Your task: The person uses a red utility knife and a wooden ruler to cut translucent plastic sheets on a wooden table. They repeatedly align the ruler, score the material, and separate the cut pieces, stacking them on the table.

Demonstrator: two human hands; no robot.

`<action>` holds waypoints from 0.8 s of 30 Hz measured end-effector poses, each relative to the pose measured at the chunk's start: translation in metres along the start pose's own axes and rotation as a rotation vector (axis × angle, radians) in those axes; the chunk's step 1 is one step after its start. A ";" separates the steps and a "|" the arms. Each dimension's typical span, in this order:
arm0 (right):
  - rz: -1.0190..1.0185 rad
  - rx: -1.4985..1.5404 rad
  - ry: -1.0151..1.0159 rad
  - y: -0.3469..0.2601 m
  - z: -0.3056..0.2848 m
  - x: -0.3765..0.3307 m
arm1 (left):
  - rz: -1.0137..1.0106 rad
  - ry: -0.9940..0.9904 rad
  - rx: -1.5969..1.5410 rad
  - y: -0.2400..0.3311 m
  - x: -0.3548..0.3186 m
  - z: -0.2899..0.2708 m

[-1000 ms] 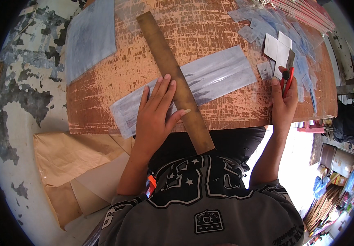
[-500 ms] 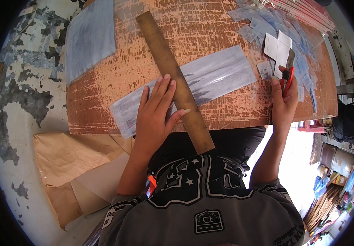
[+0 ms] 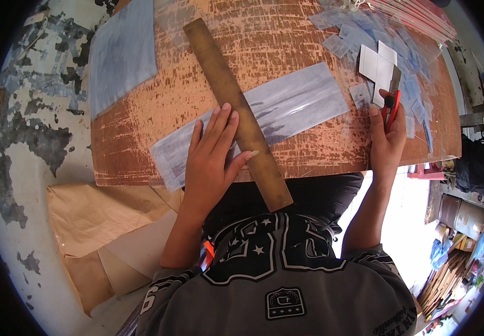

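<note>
My left hand lies flat with its fingers stretched out, pressing on the left edge of a long brass-brown straightedge. Under both runs a strip of clear plastic sheet, slanting across the front of the board. The near end of the straightedge juts past the board's edge toward my lap. Over at the right, my right hand is closed round a red utility knife with a black knob, its blade pointing away from me. Just beyond the knife lie folded white card pieces.
The wooden board is heavily scored. A larger plastic sheet lies at its far left. Small cut plastic pieces pile up at the far right, near a bundle of thin reddish strips. Brown paper hangs below the left side.
Almost nothing differs. The whole view has shifted very slightly; both hands, the straightedge and the knife keep their places.
</note>
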State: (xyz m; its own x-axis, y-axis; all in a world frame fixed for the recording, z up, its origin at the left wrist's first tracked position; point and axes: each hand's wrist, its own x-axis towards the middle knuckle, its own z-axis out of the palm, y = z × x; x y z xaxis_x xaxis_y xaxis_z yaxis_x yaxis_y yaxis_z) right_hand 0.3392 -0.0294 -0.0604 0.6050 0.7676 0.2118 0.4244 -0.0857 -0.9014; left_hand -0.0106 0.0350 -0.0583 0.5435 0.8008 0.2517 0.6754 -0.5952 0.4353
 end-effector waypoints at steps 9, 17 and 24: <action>-0.006 0.031 0.002 0.001 0.000 0.001 | -0.010 -0.013 -0.021 0.002 0.002 -0.003; -0.015 -0.010 0.017 0.002 0.000 0.001 | -0.018 -0.021 -0.031 0.002 0.001 -0.003; -0.044 -0.012 0.015 0.002 0.000 0.001 | -0.017 -0.021 -0.016 0.002 0.001 -0.003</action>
State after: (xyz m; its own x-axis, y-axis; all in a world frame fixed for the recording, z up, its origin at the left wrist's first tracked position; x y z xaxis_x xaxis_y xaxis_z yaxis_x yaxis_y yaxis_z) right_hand 0.3407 -0.0289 -0.0622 0.5953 0.7613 0.2571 0.4589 -0.0595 -0.8865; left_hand -0.0102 0.0348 -0.0550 0.5426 0.8090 0.2262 0.6764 -0.5805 0.4534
